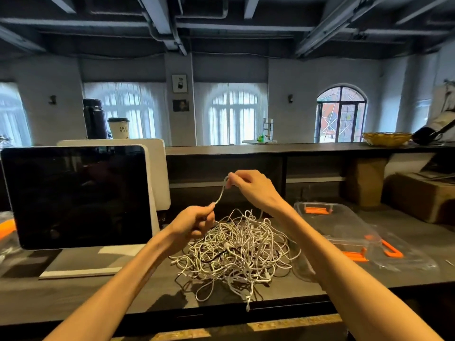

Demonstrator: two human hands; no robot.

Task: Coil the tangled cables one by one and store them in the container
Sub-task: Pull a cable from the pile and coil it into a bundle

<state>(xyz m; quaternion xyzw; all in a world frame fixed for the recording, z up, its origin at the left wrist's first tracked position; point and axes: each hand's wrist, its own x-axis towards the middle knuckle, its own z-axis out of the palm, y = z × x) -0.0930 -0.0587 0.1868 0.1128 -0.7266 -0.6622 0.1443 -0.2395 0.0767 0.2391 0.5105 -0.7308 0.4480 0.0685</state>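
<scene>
A big tangle of white cables, with a dark strand mixed in, lies on the dark counter in front of me. One white cable rises out of the heap. My left hand grips it low down, just above the pile's left side. My right hand pinches the same cable higher up, so a short length runs between the two hands. A clear plastic container with orange latches stands open to the right of the pile, and it looks empty.
The container's clear lid with an orange latch lies to its right. A dark screen on a white stand fills the left side. Cardboard boxes sit at the far right. A raised shelf carries a basket, cup and flask.
</scene>
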